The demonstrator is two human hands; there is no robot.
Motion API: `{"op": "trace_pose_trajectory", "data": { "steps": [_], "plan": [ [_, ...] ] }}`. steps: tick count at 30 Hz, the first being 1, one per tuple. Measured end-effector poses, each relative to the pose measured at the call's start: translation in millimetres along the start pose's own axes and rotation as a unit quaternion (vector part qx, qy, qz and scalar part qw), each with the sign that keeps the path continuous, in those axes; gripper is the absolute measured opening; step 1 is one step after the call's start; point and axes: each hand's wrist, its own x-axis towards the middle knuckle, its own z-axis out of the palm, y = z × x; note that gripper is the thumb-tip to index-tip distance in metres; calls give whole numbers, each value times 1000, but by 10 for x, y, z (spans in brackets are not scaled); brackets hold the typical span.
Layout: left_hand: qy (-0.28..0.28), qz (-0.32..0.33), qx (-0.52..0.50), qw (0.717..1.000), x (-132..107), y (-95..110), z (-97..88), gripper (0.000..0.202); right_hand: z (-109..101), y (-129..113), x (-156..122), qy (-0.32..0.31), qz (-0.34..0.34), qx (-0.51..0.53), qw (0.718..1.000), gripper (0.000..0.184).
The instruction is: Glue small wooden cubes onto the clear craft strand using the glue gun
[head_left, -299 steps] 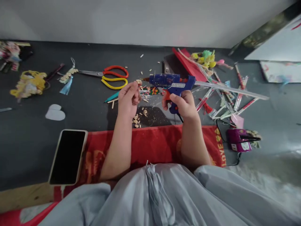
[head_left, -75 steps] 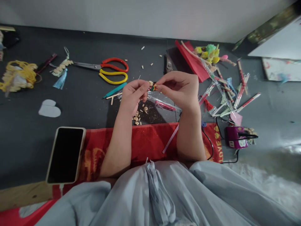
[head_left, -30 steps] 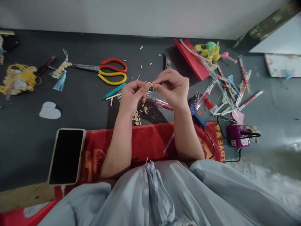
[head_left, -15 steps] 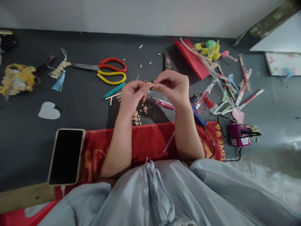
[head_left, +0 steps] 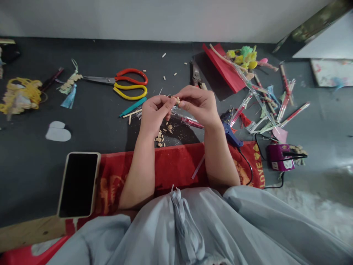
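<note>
Both my hands meet above the dark floor, fingertips pinched together on a tiny craft piece (head_left: 178, 100) of tan bits. My left hand (head_left: 154, 112) is closed on its left side. My right hand (head_left: 198, 104) is closed on its right side, fingers curled over it. Below the hands lie small tan wood chips (head_left: 163, 134) and a clear wrapper with a red stick (head_left: 190, 122). The blue glue gun (head_left: 231, 130) lies on the floor just right of my right wrist, its black cord trailing over the red cloth (head_left: 171, 165).
Red and yellow scissors (head_left: 125, 84) lie to the far left of my hands, a teal stick (head_left: 132, 106) nearer. A phone (head_left: 78, 184) rests at lower left. Wrapped sticks (head_left: 271, 106), a red sheet (head_left: 224, 71), pompoms, a purple device (head_left: 279, 161), yellow yarn (head_left: 19, 94) and a paper heart (head_left: 57, 131) surround them.
Ten seconds ago my right hand held the glue gun up to the piece; it now lies on the floor. Over the last second both hands stay pinched on the piece, the right fingers shifting slightly.
</note>
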Motion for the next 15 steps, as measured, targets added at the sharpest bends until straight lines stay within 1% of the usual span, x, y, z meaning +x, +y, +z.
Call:
{"op": "trace_pose_trajectory", "data": {
  "steps": [8,15],
  "plan": [
    [7,12,0,1000,1,5,1,35,43,-16,4,19,-25,-29,999,25],
    [14,12,13,1000,5,4,0,37,57,-16,-2,23,-24,-40,999,27]
  ]
}}
